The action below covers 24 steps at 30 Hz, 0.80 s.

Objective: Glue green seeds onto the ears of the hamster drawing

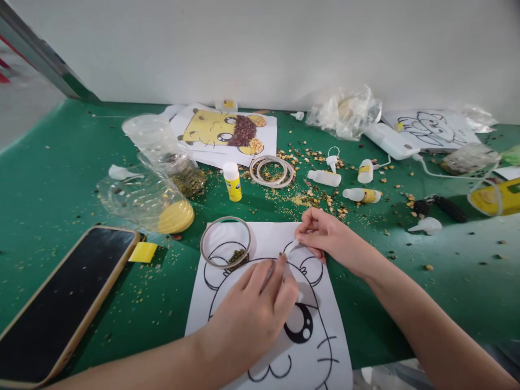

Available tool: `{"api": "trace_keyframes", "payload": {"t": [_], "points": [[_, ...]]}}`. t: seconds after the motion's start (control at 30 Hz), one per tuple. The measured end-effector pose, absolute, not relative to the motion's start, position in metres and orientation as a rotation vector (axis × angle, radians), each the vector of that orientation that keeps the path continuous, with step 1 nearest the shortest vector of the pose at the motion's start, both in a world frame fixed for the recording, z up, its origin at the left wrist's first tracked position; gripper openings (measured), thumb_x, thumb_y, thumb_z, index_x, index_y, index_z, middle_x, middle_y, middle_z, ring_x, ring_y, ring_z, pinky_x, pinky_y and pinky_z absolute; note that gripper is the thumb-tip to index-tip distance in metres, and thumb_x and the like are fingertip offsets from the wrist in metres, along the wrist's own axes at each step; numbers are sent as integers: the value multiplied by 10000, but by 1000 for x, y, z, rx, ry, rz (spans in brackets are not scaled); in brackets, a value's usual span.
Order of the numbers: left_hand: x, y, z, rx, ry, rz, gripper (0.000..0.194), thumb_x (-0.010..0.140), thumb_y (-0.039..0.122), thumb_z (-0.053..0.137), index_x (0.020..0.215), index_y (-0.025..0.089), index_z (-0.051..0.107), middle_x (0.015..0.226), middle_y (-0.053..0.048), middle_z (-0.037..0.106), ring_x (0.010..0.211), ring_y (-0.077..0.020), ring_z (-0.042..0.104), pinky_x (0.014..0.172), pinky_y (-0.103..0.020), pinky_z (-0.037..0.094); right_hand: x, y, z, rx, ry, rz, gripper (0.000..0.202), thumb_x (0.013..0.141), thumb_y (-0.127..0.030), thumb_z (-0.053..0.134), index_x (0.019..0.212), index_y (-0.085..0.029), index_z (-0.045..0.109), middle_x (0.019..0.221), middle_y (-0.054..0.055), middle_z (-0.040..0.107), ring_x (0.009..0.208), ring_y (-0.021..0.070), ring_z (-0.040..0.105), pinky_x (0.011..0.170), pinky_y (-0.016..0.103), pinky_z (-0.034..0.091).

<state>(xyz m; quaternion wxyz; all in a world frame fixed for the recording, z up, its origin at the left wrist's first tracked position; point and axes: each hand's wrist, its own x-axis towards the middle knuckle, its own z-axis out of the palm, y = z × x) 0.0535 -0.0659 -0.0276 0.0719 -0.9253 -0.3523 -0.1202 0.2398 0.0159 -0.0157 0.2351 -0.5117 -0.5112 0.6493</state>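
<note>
A white sheet (329,346) with a black outline of an animal face lies on the green table. My left hand (255,303) rests over the drawing's upper middle, its fingers bent and partly spread, with a small dark green bit at the index fingertip. To its right, my right hand (320,238) pinches a small white pointed piece (291,247) near the drawing's top edge. A round clear dish (225,244) with a pale rim and dark green grains (238,257) in it sits on the sheet's upper left corner.
A phone (60,303) lies at left near a yellow block (143,252). Behind are a clear plastic container (142,197), a glue stick (232,181), glue bottles (325,177), scattered grains and a partly filled picture (219,130). A white device (392,141) with a cable stands back right.
</note>
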Motion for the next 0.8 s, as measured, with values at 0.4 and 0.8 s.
{"api": "trace_keyframes", "payload": {"t": [0.4,0.8], "points": [[52,-61,-24,-2919,-1088,-127,373,771,141,428,1143,116,440,1378,-154,407,972,-261,526,790,-366,447,243,17,-11,-1344,-1237,1716,199,767,-224,558,764,-212,360,703,-66,484,421,33,391,383,192,330],[56,-63,-30,-2898,-1094,-144,383,751,142,465,1129,90,431,1365,-239,385,1004,-275,477,820,-375,396,242,16,-13,-1415,-1325,1735,219,746,-237,565,763,-217,348,630,-80,471,401,43,401,369,191,352]]}}
